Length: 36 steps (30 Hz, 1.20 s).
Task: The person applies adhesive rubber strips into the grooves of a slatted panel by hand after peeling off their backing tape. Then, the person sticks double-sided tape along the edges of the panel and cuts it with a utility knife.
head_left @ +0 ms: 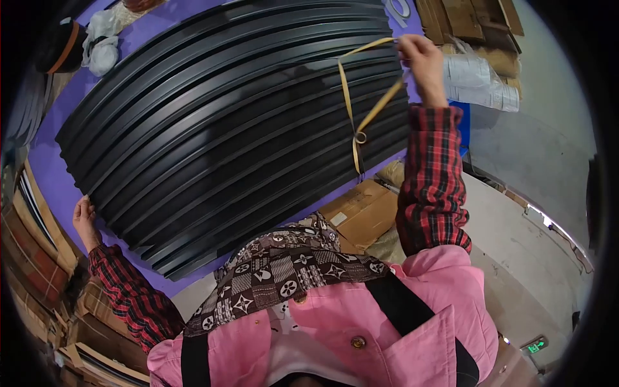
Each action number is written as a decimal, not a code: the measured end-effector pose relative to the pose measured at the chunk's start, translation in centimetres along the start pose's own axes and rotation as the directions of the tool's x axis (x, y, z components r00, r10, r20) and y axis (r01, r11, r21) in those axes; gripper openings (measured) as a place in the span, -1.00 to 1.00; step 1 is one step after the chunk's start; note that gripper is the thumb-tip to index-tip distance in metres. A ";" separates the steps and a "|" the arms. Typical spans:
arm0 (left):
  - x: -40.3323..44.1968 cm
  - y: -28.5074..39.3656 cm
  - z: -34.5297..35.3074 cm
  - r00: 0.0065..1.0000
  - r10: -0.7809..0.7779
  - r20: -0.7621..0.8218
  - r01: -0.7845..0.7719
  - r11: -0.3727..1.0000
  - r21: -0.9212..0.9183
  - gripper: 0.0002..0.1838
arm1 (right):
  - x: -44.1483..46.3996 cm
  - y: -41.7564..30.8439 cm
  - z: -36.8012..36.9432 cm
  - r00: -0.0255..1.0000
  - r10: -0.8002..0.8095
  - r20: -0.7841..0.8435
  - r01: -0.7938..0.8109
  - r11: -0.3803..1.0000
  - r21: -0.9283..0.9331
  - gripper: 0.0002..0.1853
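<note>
Black ribbed panels or strips [213, 129] lie side by side across a purple surface [48, 145]. At their right end, my right hand [419, 61] has its fingers closed on a yellow strap [346, 90]. The strap loops down over the black ribs to a small ring [360, 137] near the front edge. My left hand [84, 216] touches the left end of the ribs at a front corner, its fingers bent together; whether it grips the edge is hard to tell.
Cardboard boxes [361, 216] sit below the front edge. Silvery wrapped rolls [480, 80] and stacked cardboard [474, 22] are at the right. A dark round container [61, 46] and plastic bags [102, 51] stand back left, with more cardboard at the left.
</note>
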State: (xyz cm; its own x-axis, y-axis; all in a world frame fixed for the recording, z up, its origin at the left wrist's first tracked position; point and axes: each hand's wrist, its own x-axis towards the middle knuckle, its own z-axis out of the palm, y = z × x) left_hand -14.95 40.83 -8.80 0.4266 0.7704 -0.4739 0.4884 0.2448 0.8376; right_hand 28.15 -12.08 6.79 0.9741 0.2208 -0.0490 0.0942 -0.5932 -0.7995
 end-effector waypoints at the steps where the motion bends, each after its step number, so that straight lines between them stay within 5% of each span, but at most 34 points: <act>1: 0.9 -0.6 -0.7 0.999 0.013 -0.033 -0.013 1.000 0.022 -0.87 | -0.2 -0.3 -3.7 0.992 -0.008 -0.122 0.014 0.999 0.053 -0.87; 3: 0.4 -0.1 -0.3 0.998 0.021 -0.056 -0.018 0.999 0.043 -0.87 | -0.1 -0.2 -11.3 0.961 0.021 -0.276 0.012 0.993 0.118 -0.89; 4: -0.8 1.6 1.2 0.959 0.187 -0.210 -0.073 0.886 0.457 -0.86 | -0.5 -1.0 -13.9 0.937 0.002 -0.350 0.038 0.994 0.107 -0.88; 5: -1.5 3.2 2.1 0.877 0.395 -0.273 -0.027 0.609 0.793 -0.85 | -0.9 -2.2 -15.4 0.908 -0.012 -0.419 0.058 0.994 0.097 -0.88; 7: -1.9 2.8 6.3 0.829 0.527 -0.185 -0.340 0.739 0.582 -0.84 | -0.7 -2.7 -18.1 0.865 -0.046 -0.500 0.098 0.992 0.078 -0.88; 8: -3.4 2.4 11.6 0.841 0.541 -0.028 -0.510 0.808 0.295 -0.84 | -0.8 -1.8 -20.0 0.855 -0.065 -0.514 0.131 0.987 0.094 -0.87; 10: -11.3 6.1 24.4 0.874 0.338 0.349 -0.403 0.906 0.132 -0.79 | -0.9 -0.6 -23.4 0.830 -0.094 -0.550 0.177 0.979 0.099 -0.87; 12: -18.7 8.7 36.3 0.646 0.361 0.673 -0.453 0.890 -0.042 -0.75 | -0.3 2.0 -27.6 0.813 -0.127 -0.569 0.248 0.959 0.140 -0.86; 15: -26.2 10.3 50.4 0.358 0.572 0.738 -0.552 0.767 -0.327 -0.45 | 0.4 5.5 -34.5 0.772 -0.164 -0.614 0.315 0.938 0.145 -0.87; 17: -30.3 12.6 55.7 0.322 0.589 0.741 -0.486 0.775 -0.405 -0.42 | 0.2 7.1 -39.0 0.717 -0.136 -0.684 0.298 0.946 0.124 -0.89; 19: -33.8 14.2 59.4 0.429 0.567 0.703 -0.291 0.824 -0.487 -0.47 | 1.3 11.9 -46.3 0.721 -0.117 -0.683 0.231 0.970 0.078 -0.83; 20: -34.5 15.7 59.9 0.457 0.550 0.699 -0.324 0.835 -0.445 -0.57 | 2.0 13.2 -47.0 0.843 0.013 -0.538 -0.214 0.925 -0.313 -0.79; 21: -34.8 15.5 61.0 0.470 0.550 0.690 -0.337 0.834 -0.436 -0.57 | 3.2 14.5 -47.3 0.868 0.220 -0.444 -0.486 0.553 -0.677 -0.74; 22: -34.4 15.2 62.3 0.487 0.562 0.668 -0.462 0.815 -0.349 -0.62 | 5.2 16.3 -46.8 0.973 0.015 -0.230 -0.201 0.543 -0.816 -0.68; 23: -33.9 15.0 63.4 0.510 0.570 0.644 -0.574 0.783 -0.240 -0.66 | 6.5 13.0 -40.5 0.972 -0.187 -0.145 0.007 0.632 -0.775 -0.70; 24: -33.8 14.9 64.4 0.536 0.537 0.651 -0.550 0.808 -0.213 -0.69 | 6.7 8.7 -33.0 0.967 -0.254 -0.014 0.220 0.864 -0.453 -0.69; 26: -34.0 15.6 66.0 0.604 0.474 0.640 -0.519 0.844 -0.135 -0.70 | 5.1 3.0 -19.9 0.757 -0.543 0.365 0.653 0.654 -0.382 -0.65; 27: -33.6 13.6 68.8 0.467 0.778 0.419 -0.815 0.563 -0.136 -0.70 | 5.2 3.4 -15.9 0.616 -0.597 0.514 0.785 0.524 -0.331 -0.64; 28: -32.3 11.6 70.6 0.180 0.960 0.216 -0.981 0.191 -0.031 -0.70 | 5.3 3.8 -12.0 0.447 -0.625 0.640 0.888 0.394 -0.236 -0.63; 30: -31.2 12.8 68.0 0.215 0.856 0.469 -0.885 0.374 -0.278 -0.71 | 6.7 5.3 -9.4 0.441 -0.147 0.886 0.795 0.522 -0.309 -0.70; 31: -29.6 12.6 66.8 0.071 0.356 0.932 -0.943 0.327 -0.054 -0.75 | 7.5 6.3 -8.8 0.418 -0.158 0.895 0.803 0.526 -0.282 -0.70; 32: -29.0 13.5 64.1 0.205 0.262 0.943 -0.861 0.506 0.047 -0.75 | 8.2 7.6 -8.6 0.517 -0.124 0.847 0.526 0.827 -0.200 -0.73; 33: -28.3 14.7 60.8 0.308 0.147 0.940 -0.737 0.662 0.138 -0.72 | 8.6 8.7 -8.3 0.599 -0.030 0.800 0.158 0.984 -0.082 -0.75; 34: -26.4 13.8 58.5 0.388 0.203 0.899 -0.709 0.688 0.151 -0.71 | 8.6 10.1 -7.6 0.683 -0.083 0.725 -0.060 0.984 0.169 -0.79; 36: -21.8 11.3 53.0 0.586 0.558 0.587 -0.757 0.635 0.152 -0.81 | 8.9 11.7 -6.4 0.783 -0.055 0.620 -0.106 0.970 0.220 -0.81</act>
State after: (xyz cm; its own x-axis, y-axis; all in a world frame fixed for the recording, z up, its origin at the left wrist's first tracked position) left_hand 21.63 -4.41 -3.39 0.9697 0.2424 0.0300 0.1031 -0.5176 0.8494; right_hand 39.20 -21.97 0.85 0.6296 0.6854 -0.3657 -0.0571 -0.4287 -0.9017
